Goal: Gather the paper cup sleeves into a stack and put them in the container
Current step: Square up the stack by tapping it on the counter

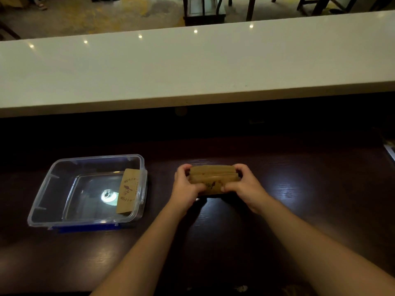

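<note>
Head view is showing both hands working over a dark wooden counter (pixel 299 210). Left hand (pixel 186 185) and right hand (pixel 242 184) are pressing inward on opposite ends of a stack of brown paper cup sleeves (pixel 213 178), fingers curled over the far edge and thumbs pinching the near face. Stack is sitting on or just above the counter; contact underneath is hidden by the hands. It is lying well to the right of the clear plastic container (pixel 53 180).

Handling judgement: sleeves are looking light, thin and flattened, stiff along their length but liable to fan or slide against one another. Upper layers are already appearing slightly stepped at the right end. Squeezing from both short ends, with thumbs clamping the faces, is appearing the sound hold; a one-sided grip is risking shedding the middle layers.

Count: one stack in hand, number of sleeves within it not countable from the edges shown. One further printed sleeve (pixel 127 192) is leaning against the container's right inner wall. One container, open, sitting on a blue lid (pixel 85 228). A white ledge (pixel 192 67) is running behind.
</note>
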`<state>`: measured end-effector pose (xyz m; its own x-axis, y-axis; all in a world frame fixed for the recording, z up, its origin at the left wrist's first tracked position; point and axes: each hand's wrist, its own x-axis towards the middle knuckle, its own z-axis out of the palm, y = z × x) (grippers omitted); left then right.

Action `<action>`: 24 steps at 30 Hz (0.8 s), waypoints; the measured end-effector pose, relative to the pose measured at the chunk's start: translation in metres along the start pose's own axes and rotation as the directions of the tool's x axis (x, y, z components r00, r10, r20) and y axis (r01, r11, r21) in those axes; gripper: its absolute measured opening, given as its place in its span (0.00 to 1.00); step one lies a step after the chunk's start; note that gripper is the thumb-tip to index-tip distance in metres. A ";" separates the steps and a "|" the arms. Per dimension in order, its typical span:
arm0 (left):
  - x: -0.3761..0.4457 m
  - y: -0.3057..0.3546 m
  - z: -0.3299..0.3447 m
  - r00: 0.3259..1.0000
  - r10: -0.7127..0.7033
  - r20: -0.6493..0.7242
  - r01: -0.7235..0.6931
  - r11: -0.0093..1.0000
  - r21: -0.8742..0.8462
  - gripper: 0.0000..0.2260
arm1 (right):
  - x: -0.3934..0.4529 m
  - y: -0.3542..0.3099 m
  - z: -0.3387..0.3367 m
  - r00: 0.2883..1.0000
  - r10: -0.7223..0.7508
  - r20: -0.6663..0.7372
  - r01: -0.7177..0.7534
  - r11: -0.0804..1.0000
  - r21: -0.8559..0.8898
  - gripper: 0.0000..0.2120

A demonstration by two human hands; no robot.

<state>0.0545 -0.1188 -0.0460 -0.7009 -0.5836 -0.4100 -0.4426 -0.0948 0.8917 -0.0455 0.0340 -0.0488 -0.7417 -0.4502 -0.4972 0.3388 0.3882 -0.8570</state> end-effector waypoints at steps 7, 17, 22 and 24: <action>-0.054 -0.029 0.026 0.930 0.357 0.088 -0.368 0.908 0.200 0.35 | -0.040 0.040 -0.031 0.956 -0.294 -0.010 0.287 0.939 -0.188 0.44; -0.087 -0.051 0.061 0.887 0.445 0.121 -0.458 0.824 0.334 0.28 | -0.077 0.075 -0.036 0.909 -0.412 -0.065 0.317 0.783 -0.535 0.41; -0.090 -0.054 0.067 0.898 0.426 0.109 -0.436 0.835 0.335 0.26 | -0.079 0.075 -0.035 0.928 -0.373 -0.026 0.302 0.790 -0.533 0.43; -0.092 -0.054 0.069 0.902 0.418 0.110 -0.431 0.846 0.313 0.27 | -0.081 0.075 -0.035 0.934 -0.356 -0.023 0.295 0.807 -0.511 0.42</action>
<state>0.1047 -0.0042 -0.0696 -0.8788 -0.4769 -0.0178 -0.2476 0.4237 0.8713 0.0200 0.1280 -0.0681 -0.8270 -0.5401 -0.1563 -0.2409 0.5916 -0.7694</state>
